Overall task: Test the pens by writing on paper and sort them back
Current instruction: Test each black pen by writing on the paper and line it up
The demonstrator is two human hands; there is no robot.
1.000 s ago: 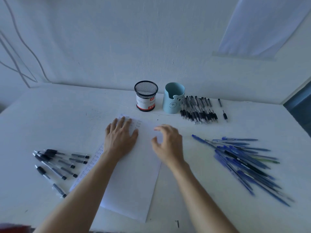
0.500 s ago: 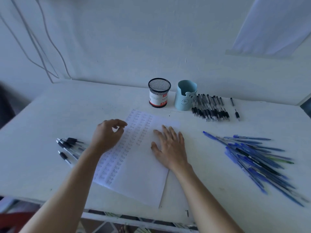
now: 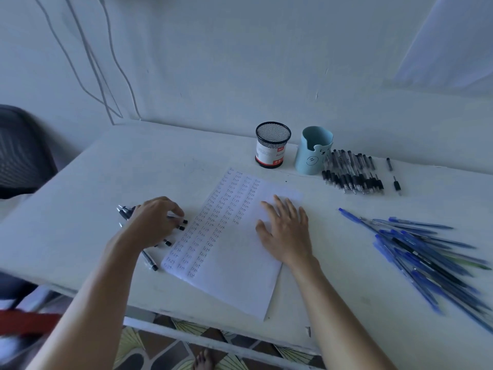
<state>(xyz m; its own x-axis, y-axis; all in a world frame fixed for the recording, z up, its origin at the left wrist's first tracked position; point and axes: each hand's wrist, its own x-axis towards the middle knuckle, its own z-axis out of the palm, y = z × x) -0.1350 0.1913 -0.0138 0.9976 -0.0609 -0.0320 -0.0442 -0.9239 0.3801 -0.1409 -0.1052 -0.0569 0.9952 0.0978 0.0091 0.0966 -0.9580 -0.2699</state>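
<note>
Far left of the paper, beyond the table edge, stands a dark mesh chair (image 3: pixel 18 153); the white table (image 3: pixel 80 209) carries everything else noted here.

Just left of the paper lie your black pens (image 3: pixel 150 260), a small group with their ends pointing toward the sheet; your left hand (image 3: pixel 154 222) sits on top of them, fingers curled down over the barrels and fingertips touching them; whether it has actually closed round any pen cannot be told from this view.

The paper (image 3: pixel 234 276) lies flat and skewed, its left half filled with columns of small handwritten words, its right half blank.

Your right hand (image 3: pixel 285 231) rests palm down on the blank part of the paper, fingers straight and slightly spread, holding nothing.

Behind the paper stands a black mesh cup (image 3: pixel 272 145); just right of it, also behind the paper, a pale blue cup (image 3: pixel 314 150); both upright.

Behind and right of the paper lies a row of black pens (image 3: pixel 352 174), touching the blue cup; two small black parts (image 3: pixel 396 185) lie further right.

Well right of the paper sprawls a loose heap of blue pens (image 3: pixel 426 252).
</note>
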